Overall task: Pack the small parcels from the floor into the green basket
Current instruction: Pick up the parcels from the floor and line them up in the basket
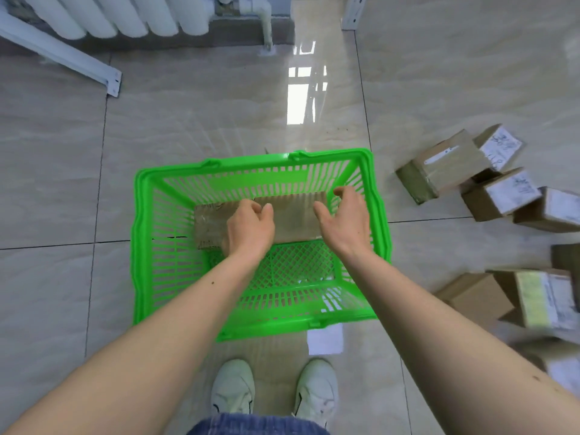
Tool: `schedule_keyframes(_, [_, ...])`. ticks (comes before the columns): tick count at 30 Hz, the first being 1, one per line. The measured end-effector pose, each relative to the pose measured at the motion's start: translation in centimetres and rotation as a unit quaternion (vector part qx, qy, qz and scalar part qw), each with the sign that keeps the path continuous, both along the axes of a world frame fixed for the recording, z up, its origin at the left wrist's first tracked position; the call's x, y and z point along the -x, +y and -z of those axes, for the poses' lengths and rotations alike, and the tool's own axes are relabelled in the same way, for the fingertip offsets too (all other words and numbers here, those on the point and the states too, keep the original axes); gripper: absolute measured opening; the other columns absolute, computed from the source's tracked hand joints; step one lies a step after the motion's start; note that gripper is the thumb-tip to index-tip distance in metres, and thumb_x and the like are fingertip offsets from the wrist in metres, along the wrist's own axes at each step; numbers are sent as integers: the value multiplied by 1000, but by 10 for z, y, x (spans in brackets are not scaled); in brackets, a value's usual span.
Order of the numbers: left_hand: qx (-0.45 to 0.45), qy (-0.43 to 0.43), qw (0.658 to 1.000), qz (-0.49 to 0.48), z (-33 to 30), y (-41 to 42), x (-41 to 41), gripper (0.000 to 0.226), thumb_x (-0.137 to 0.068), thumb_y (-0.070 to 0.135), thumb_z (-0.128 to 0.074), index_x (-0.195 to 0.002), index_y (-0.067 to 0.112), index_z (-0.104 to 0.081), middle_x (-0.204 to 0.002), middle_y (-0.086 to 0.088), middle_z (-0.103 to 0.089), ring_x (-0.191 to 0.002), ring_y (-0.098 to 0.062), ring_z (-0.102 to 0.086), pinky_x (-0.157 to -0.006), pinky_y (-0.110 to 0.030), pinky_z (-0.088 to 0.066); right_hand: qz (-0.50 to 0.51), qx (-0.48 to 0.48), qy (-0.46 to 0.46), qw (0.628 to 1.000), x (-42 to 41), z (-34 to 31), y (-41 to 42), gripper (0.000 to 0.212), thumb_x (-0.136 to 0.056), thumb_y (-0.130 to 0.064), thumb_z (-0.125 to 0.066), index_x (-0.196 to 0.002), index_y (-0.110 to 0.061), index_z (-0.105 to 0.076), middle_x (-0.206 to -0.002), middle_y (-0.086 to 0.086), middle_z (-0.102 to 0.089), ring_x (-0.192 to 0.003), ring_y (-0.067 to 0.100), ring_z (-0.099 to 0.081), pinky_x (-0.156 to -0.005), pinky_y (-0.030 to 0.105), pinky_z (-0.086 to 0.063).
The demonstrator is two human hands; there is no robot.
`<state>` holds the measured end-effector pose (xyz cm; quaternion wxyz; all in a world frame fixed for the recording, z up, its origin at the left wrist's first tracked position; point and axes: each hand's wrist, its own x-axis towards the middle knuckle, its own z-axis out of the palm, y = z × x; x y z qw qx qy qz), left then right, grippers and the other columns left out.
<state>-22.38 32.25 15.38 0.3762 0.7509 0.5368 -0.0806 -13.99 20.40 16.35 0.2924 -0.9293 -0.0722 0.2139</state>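
Note:
The green basket stands on the tiled floor in front of my feet. Two brown cardboard parcels lie side by side in its far half: one on the left, one on the right. My left hand hovers over the seam between them with fingers curled loosely and nothing in it. Over the right parcel's right end, my right hand is open with fingers spread, holding nothing. Several more small parcels lie on the floor to the right of the basket.
More parcels are piled at the near right. A white radiator and its pipe line the far wall. A white metal frame leg rests at far left, another at top right. My white shoes stand behind the basket.

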Motion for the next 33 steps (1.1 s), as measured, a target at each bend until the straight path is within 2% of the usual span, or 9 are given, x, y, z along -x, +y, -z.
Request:
schedule_keyframes(3, [6,-47,999,19,-59,-24,-10,32,-94,39,-50,-113,14,-57,-115,-6,-67,-109,-27,-60,-85,-32,-43,36,-23,7,999,4,-64,-29,50,-91,-32,-62,-131,-7,-47,-134,14,-51,-123,28,-50,-97,28,-33])
schedule_keyframes(5, [9,-67,997,44,-98,-42,-19,37,-94,38,-52,-121,12,-57,-124,-9,-64,-116,-28,-58,-93,-33,-43,64,-32,14,997,4,-106,-52,50,-90,-32,-62,-131,-8,-46,-134,13,-49,-120,29,-53,-98,33,-38])
schedule_keyframes(9, [13,-84,989,117,-171,-82,-40,46,-95,37,-51,-131,10,-53,-136,-12,-57,-126,-28,-53,-106,-35,-39,121,-39,17,992,3,-183,-100,49,-91,-32,-61,-131,-8,-45,-135,13,-48,-118,29,-55,-98,36,-41])
schedule_keyframes(14, [28,-93,977,191,-248,-138,-63,51,-95,39,-48,-137,10,-48,-141,-11,-53,-130,-27,-50,-109,-39,-37,191,-44,22,980,5,-257,-164,48,-92,-32,-60,-130,-9,-44,-136,11,-47,-120,28,-54,-101,39,-41])
schedule_keyframes(17, [47,-105,968,221,-285,-177,-75,53,-96,41,-47,-140,12,-46,-144,-8,-51,-133,-24,-47,-110,-40,-37,229,-46,15,972,1,-289,-205,47,-92,-31,-60,-131,-8,-44,-136,10,-48,-123,25,-51,-101,33,-37])
schedule_keyframes(22, [58,-95,963,244,-311,-229,-97,54,-96,44,-44,-140,14,-45,-144,-5,-50,-134,-23,-46,-109,-37,-35,256,-45,22,966,-10,-315,-263,48,-92,-30,-60,-131,-8,-43,-137,10,-47,-124,25,-49,-101,32,-36])
schedule_keyframes(27, [69,-77,963,251,-316,-298,-130,55,-96,46,-42,-141,16,-45,-143,-8,-51,-134,-26,-45,-107,-36,-35,269,-22,34,962,-38,-321,-337,49,-91,-33,-59,-132,-11,-43,-137,7,-48,-125,23,-48,-93,28,-34])
schedule_keyframes(33, [87,-43,965,245,-291,-355,-154,58,-96,49,-40,-144,17,-42,-147,-6,-48,-136,-25,-43,-108,-36,-34,274,2,71,959,-67,-300,-402,54,-91,-32,-60,-135,-8,-41,-136,10,-50,-126,27,-48,-102,35,-37])
